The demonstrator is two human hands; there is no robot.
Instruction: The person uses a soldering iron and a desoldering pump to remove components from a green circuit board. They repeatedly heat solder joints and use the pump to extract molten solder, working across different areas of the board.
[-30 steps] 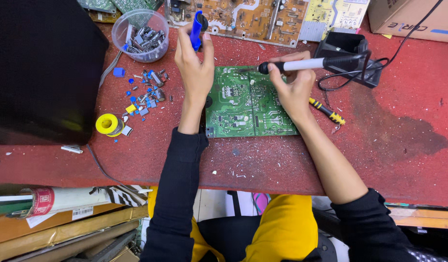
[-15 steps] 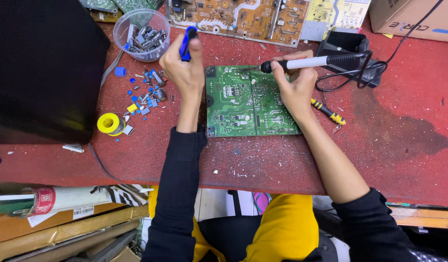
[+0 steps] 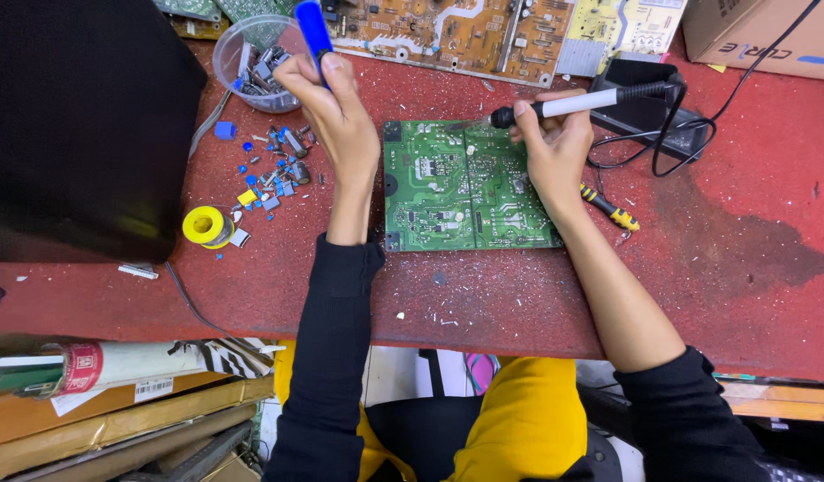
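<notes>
A green circuit board (image 3: 466, 187) lies flat on the red bench (image 3: 251, 277). My left hand (image 3: 336, 116) is raised to the left of the board and grips a blue pen-shaped tool (image 3: 312, 27) that points up and away, toward a clear bowl of parts (image 3: 251, 55). My right hand (image 3: 555, 152) rests over the board's right upper part and holds a soldering iron (image 3: 573, 105) with a white and black handle. Its tip points left over the board's top edge.
Loose small components (image 3: 274, 174) and a yellow solder spool (image 3: 205, 225) lie left of the board. A small yellow-and-black screwdriver (image 3: 613, 211) lies right of it. Brown circuit boards (image 3: 457, 31), a black iron stand (image 3: 649, 112) with cable, a cardboard box (image 3: 769, 31), and a large black object (image 3: 82, 125) surround the bench.
My left hand has moved left and away from the board with the blue tool, toward the bowl. My right hand and the iron have stayed over the board.
</notes>
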